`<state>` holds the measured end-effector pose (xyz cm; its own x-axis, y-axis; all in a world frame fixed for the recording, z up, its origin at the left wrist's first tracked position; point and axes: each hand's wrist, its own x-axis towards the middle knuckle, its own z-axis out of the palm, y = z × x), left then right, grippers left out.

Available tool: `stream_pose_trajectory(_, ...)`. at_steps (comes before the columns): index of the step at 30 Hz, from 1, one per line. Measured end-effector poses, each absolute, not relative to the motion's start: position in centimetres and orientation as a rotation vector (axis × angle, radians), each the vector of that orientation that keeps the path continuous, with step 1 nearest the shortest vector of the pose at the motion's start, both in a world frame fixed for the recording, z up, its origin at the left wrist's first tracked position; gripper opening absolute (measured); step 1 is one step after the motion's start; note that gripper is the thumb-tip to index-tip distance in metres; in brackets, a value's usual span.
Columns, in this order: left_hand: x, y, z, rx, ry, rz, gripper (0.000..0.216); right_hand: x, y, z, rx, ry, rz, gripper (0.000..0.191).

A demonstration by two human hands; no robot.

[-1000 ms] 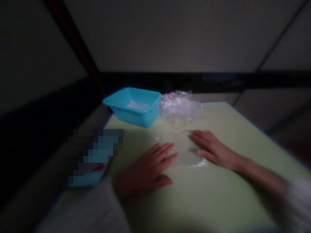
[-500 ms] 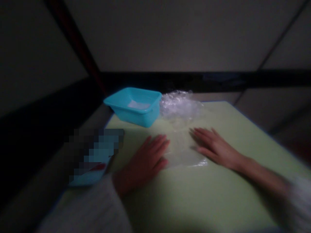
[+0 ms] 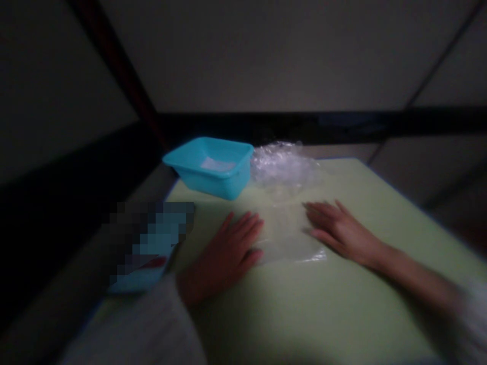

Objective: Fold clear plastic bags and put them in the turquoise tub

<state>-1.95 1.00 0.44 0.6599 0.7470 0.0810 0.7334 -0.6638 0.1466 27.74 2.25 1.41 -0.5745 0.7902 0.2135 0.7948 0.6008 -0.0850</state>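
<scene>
A clear plastic bag lies flat on the yellow-green tabletop, its near edge catching the light. My left hand rests palm down at the bag's left side, fingers stretched out and thumb apart. On the opposite side, my right hand is also palm down with fingers extended, its tips at or near the bag's right edge. Neither hand grips anything. Just beyond the flat bag sits a crumpled heap of clear plastic bags.
A turquoise plastic basin with a whitish sheet inside stands at the back left. Left of my left hand lies a light-blue flat item, mostly pixelated, with a red patch. Behind the table rises a pale wall.
My right hand has shifted slightly to the right, and my left hand slightly to the left with its fingers a little more spread. The bag and basin stay put.
</scene>
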Motion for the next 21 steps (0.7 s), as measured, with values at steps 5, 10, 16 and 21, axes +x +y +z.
stream_pose_trajectory(5, -1.93, 0.98, 0.45, 2.776, 1.233, 0.212, 0.057, 27.87, 2.26, 1.33, -1.301, -2.592, -0.032, 0.044)
stream_pose_trajectory(10, -1.88, 0.88, 0.76, 2.779, 1.248, 0.158, 0.061, 27.87, 2.27, 1.24, -1.32, -2.61, -0.036, 0.045)
stream_pose_trajectory(16, -1.97, 0.93, 0.69, 2.799, 1.223, 0.169, 0.063, 27.81, 2.23, 1.43, -1.33, -2.62, -0.057, 0.046)
stream_pose_trajectory(21, -2.1, 0.89, 0.57, 2.81, 1.212, 0.203, 0.064, 27.86, 2.29, 1.1, -1.336, -2.618, -0.085, 0.045)
